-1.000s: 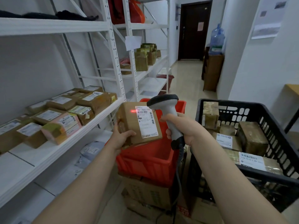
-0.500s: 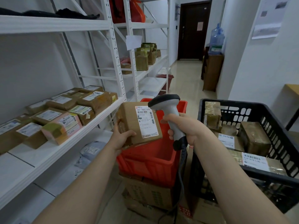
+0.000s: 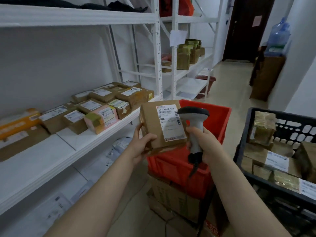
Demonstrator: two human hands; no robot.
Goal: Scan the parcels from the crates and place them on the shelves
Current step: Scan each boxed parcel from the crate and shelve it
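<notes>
The left hand pinches the lower left corner of a brown cardboard parcel. Its thumb is curled over the front face and the other fingers are hidden behind. The right hand has its fingers clamped round the handle of a grey handheld barcode scanner, whose head partly covers the right edge of the parcel's white shipping label. The parcel is held in the air, tilted, over the near-left corner of a red plastic crate.

A one-corner grip leaves most of the box unsupported, so a quick swing toward the white metal shelf could twist it loose. The scanner head is close enough to knock it. No scan light shows on the label, so I cannot tell if the code has registered, and shelving it unread would spoil the count.

The black cable hangs down in front of the crate and may snag as the arm moves. On the shelf, a pink-wrapped parcel sits near the front lip, and a careless push could tip it off. More parcels wait in the black slatted plastic crate.
</notes>
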